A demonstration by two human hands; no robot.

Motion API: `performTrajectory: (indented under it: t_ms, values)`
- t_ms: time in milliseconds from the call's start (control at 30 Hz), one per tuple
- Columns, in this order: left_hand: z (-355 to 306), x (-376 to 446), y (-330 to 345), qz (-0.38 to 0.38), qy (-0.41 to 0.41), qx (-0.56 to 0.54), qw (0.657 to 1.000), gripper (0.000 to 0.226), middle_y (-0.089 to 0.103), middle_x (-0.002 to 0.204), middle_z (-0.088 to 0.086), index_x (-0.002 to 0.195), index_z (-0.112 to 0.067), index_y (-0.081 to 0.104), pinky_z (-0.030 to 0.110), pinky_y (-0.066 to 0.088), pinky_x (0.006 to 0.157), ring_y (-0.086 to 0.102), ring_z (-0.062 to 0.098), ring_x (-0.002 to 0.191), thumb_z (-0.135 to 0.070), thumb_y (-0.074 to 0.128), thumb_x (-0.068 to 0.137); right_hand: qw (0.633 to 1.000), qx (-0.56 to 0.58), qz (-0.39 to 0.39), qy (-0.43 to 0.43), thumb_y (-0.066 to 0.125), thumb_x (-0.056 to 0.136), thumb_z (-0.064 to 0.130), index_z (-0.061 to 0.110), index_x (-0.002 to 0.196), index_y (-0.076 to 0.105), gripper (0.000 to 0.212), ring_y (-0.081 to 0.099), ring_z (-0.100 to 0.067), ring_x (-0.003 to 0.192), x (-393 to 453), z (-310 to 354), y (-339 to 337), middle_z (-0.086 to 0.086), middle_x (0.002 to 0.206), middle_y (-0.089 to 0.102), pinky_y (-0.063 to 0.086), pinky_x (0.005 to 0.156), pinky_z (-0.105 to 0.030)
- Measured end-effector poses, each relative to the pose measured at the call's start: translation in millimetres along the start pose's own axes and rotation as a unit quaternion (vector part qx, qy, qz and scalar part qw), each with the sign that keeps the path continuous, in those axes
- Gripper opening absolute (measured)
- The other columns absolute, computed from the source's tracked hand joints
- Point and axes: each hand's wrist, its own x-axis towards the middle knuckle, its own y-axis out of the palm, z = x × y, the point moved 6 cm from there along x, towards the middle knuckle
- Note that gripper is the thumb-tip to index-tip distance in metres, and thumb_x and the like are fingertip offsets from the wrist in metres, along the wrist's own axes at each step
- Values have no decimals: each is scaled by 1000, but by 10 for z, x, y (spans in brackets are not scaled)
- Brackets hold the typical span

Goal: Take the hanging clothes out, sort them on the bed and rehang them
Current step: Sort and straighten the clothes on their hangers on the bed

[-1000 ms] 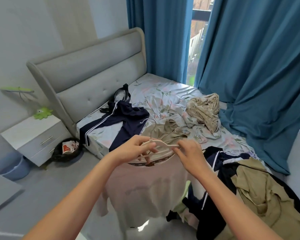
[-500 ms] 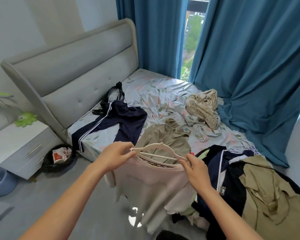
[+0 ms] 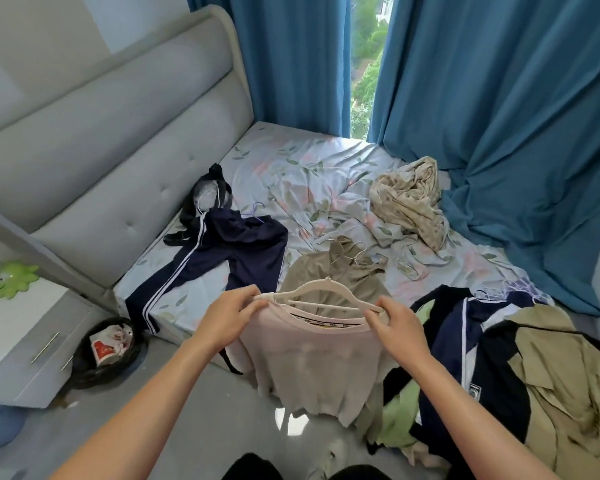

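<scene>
Head view: wide bed with floral sheet (image 3: 312, 174) and grey padded headboard (image 3: 118, 133), nearer and lower in frame than a second ago, blue curtains (image 3: 499, 133) now filling the right side. Scattered on the sheet, unchanged: navy track trousers with white side stripes (image 3: 222, 251) near the headboard, olive hooded garment with a wire hanger (image 3: 333, 275) in the middle, crumpled beige patterned cloth (image 3: 409, 199) by the curtains, heap of navy, khaki and light green clothes (image 3: 499, 368) at the bed's right corner. Held above the near edge of the bed: pale pink T-shirt (image 3: 309, 368), now spread flat and hanging straight rather than bunched as a second ago. Inside its collar, cream plastic hanger (image 3: 323, 296), its arms now reaching out to both shoulders. Left hand (image 3: 232, 317) pinching the hanger's left tip and shoulder seam; right hand (image 3: 395, 323) pinching the right tip and seam, the two now well apart instead of close together. Likely meaning: shirt seated on its hanger, ready for carrying back to the rail, with most garments on the bed not yet rehung.
</scene>
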Motion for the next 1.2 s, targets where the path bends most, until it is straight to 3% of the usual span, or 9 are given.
performTrajectory:
  t_ms: [133,367,533,667,867,1100,1200]
  values:
    - [-45,459,-109,-18,1,-10,1000,34,56,73,-9,79,-23,49,41,46,69,54,13,71,-45,62,101,1000,2,-19,13,60,99,53,27,76,55,35,59,-11,72,371,99,-120,9,71,61,46,67,-38]
    - [-155,1477,-251,-19,15,-8,1000,55,57,71,1,75,-15,55,39,44,63,55,16,68,-67,61,93,995,6,-66,77,61,100,49,31,79,63,28,58,-9,71,908,207,-152,11,70,60,39,58,-31]
    - [-180,2206,-182,12,50,-14,999,66,41,58,-2,67,-11,43,36,33,54,40,14,54,-69,63,90,984,-12,-87,155,59,101,40,24,77,59,29,58,-12,70,1180,169,-88,5,70,61,44,63,-36]
    - [-125,2623,10,25,60,13,998,66,44,56,-1,61,-15,36,37,33,52,45,16,55,-68,61,91,973,-17,-99,206,59,100,39,26,73,56,30,57,-10,68,1381,40,56,6,67,60,42,61,-33]
    - [205,3002,654,68,71,59,993,52,52,67,-4,66,-24,42,40,39,63,54,21,74,-64,51,98,966,-32,-55,249,56,102,41,27,73,52,32,57,-12,69,1601,-443,471,6,71,60,40,59,-35]
    - [551,3176,1287,154,101,110,977,38,52,78,-7,77,-26,39,45,43,77,49,22,83,-50,45,106,958,-81,15,275,52,103,43,28,84,55,25,61,-23,82,1745,-979,792,6,83,64,49,76,-42]
    - [698,3198,1460,178,100,146,968,28,51,85,-8,82,-27,39,43,38,77,47,21,85,-38,46,106,956,-136,26,259,52,104,44,26,90,63,25,57,-21,93,1816,-1076,890,9,88,62,37,84,-42]
